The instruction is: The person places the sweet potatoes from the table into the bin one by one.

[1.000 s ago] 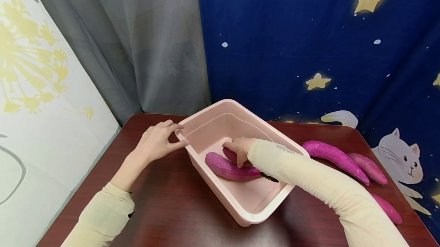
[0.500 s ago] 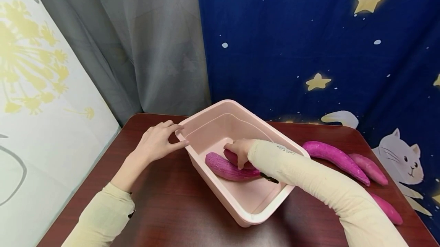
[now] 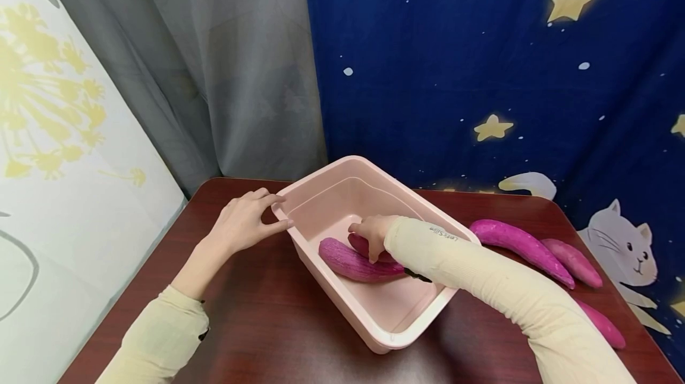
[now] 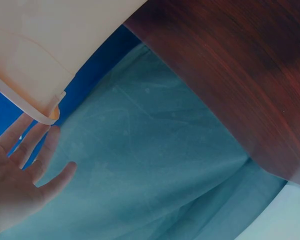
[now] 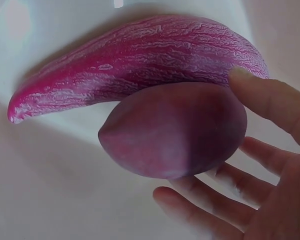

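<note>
A pink plastic bin stands on the table. Inside it lies a long, curved purple sweet potato with wrinkled skin. Against its side is a shorter, smooth sweet potato with a pointed end. My right hand reaches into the bin and holds this shorter one, thumb on one side and fingers on the other; from above the hand covers much of it. At the bin's left corner my left hand touches the rim with thumb and fingertips. The left wrist view shows these fingers spread and nearly straight.
Right of the bin lie another long sweet potato, a paler one and one partly behind my right sleeve. The dark red wooden table ends before a grey curtain and a blue star-patterned curtain.
My right hand and the shorter sweet potato have shifted very slightly within the bin. My left hand stays at the rim. The head view has turned a touch.
</note>
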{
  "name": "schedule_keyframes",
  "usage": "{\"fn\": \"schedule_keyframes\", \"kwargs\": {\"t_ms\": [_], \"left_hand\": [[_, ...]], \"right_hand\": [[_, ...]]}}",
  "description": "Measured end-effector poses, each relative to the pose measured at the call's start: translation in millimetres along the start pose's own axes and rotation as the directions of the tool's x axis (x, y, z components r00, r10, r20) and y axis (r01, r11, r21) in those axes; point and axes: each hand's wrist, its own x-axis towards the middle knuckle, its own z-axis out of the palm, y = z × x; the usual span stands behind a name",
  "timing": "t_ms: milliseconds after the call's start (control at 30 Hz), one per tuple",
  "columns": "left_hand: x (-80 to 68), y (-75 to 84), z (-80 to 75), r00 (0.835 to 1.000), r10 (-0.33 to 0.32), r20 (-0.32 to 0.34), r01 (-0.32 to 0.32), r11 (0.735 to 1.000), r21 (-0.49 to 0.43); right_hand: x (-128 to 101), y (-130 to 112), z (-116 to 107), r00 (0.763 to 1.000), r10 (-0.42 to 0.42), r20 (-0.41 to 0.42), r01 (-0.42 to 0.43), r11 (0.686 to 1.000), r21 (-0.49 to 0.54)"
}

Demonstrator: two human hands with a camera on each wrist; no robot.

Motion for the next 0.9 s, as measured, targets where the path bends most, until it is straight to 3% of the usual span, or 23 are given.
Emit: {"fn": "schedule_keyframes", "kwargs": {"t_ms": [400, 900], "left_hand": [[-0.2, -0.8, 0.7, 1.000, -0.007, 0.000, 0.007, 1.000, -0.007], [-0.3, -0.1, 0.2, 1.000, -0.001, -0.004, 0.001, 1.000, -0.007]], "right_hand": [[-3.5, -0.7, -1.7, 0.999, 0.032, -0.026, -0.032, 1.000, -0.001], [-9.5, -3.4, -6.9, 0.998, -0.004, -0.055, 0.003, 1.000, -0.017]]}}
